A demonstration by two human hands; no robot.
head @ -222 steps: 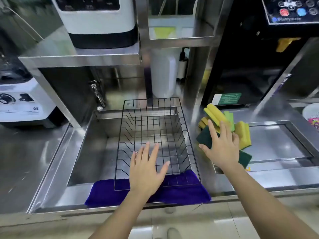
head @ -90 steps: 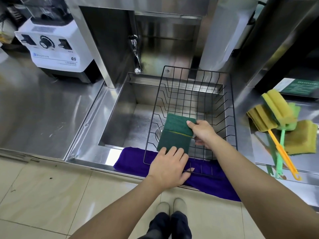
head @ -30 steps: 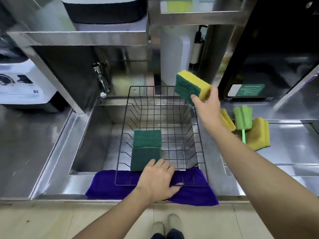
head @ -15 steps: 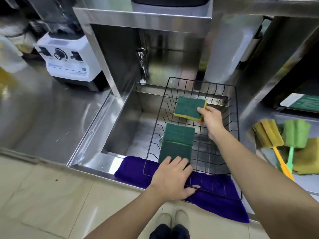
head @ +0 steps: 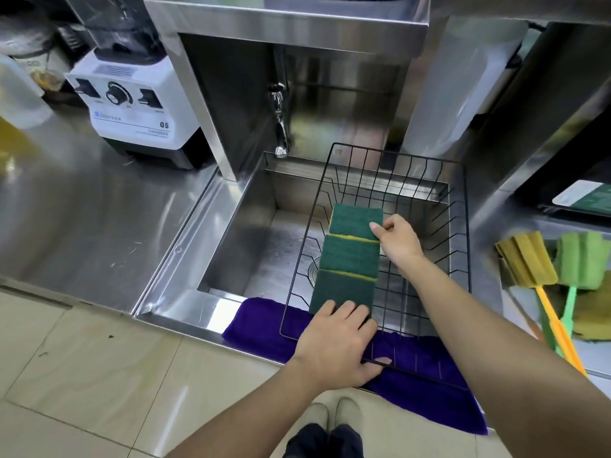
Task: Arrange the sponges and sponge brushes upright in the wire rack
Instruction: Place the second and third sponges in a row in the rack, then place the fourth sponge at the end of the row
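A black wire rack (head: 459,226) rests over the sink. Three green-and-yellow sponges stand on edge in a row inside it: the far sponge (head: 355,218), the middle one (head: 348,256) and the near one (head: 340,290). My right hand (head: 395,241) pinches the far sponge at its right edge. My left hand (head: 337,345) grips the rack's front rim, fingers against the near sponge. On the counter to the right lie a yellow sponge brush (head: 525,259), a green sponge brush (head: 578,259) and a flat yellow sponge (head: 591,319).
A purple cloth (head: 261,325) lies under the rack's front edge. The sink basin (head: 261,246) is to the left, with a tap (head: 279,120) above it. A white blender base (head: 132,107) stands on the left counter.
My right hand has lowered the third sponge into the rack right behind the other two. My left hand has stayed on the rack's front rim.
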